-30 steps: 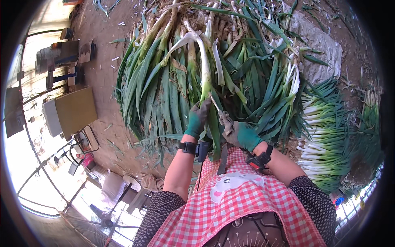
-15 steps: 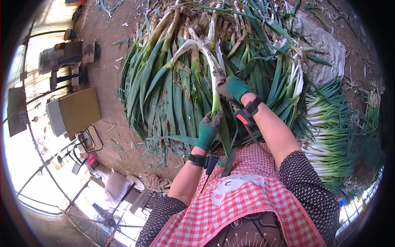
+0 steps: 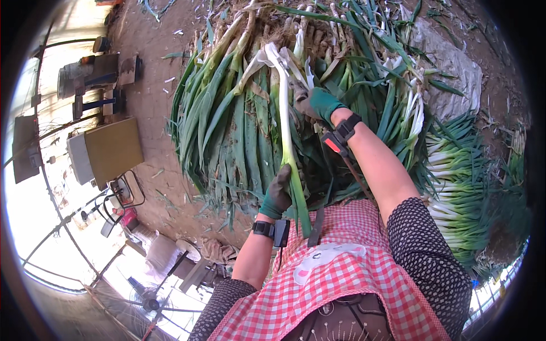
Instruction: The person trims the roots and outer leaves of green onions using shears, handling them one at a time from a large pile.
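Left hand (image 3: pixel 278 193) in a green glove is clenched around the green lower part of a long leek (image 3: pixel 286 131), held lengthwise over the big leek pile (image 3: pixel 227 125) on the dirt floor. Right hand (image 3: pixel 315 102), gloved too, grips up by the white stalk end. Trimmed leeks (image 3: pixel 460 187) are stacked to the right.

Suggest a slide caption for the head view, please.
Gloved left hand and right hand hold one leek above a leek pile.
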The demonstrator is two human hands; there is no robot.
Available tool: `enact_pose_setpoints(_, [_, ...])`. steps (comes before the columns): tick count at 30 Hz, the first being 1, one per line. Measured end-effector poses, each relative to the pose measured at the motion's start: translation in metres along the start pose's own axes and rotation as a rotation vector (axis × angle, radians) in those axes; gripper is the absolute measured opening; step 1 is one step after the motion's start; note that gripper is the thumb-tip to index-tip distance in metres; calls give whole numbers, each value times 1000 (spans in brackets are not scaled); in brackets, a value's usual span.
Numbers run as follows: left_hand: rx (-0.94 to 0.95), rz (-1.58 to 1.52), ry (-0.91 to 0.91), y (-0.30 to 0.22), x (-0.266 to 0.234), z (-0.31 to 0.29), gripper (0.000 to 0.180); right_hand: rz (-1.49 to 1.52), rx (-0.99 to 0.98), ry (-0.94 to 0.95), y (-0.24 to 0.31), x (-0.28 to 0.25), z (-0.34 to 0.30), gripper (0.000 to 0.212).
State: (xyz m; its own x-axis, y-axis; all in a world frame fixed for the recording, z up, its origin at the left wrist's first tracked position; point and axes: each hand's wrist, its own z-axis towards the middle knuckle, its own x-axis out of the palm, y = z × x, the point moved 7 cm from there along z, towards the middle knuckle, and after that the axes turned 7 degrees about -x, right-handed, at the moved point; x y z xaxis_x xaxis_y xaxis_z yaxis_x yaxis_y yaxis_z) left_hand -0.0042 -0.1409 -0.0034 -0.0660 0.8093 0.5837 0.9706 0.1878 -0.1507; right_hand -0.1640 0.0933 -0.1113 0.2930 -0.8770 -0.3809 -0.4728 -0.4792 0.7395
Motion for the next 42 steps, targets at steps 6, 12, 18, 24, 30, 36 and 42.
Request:
enact_pose_setpoints(6, [-32, 331, -119, 3, 18, -17, 50, 179, -1, 227, 33, 21, -52, 32])
enact_pose_setpoints(12, [35, 971, -36, -2, 41, 31, 46, 316, -238, -277, -13, -20, -122, 40])
enact_pose_setpoints(18, [886, 1398, -1093, -200, -72, 7, 62, 19, -80, -625, -117, -171, -245, 58])
enact_pose_setpoints(24, [589, 1354, -1119, -184, -159, 15, 74, -305, -68, -76, -137, -135, -263, 50])
enact_pose_setpoints(30, [486, 1310, -1216, -56, -168, -65, 77, 504, 127, 558, 19, -7, -248, 28])
enact_pose_setpoints(36, [142, 1328, -1162, 38, -217, -132, 78, 445, 208, 572, 44, 15, -180, 26])
enact_pose_setpoints(42, [-72, 1273, -1101, 69, -204, -155, 73, 523, 256, 642, 71, 36, -148, 24])
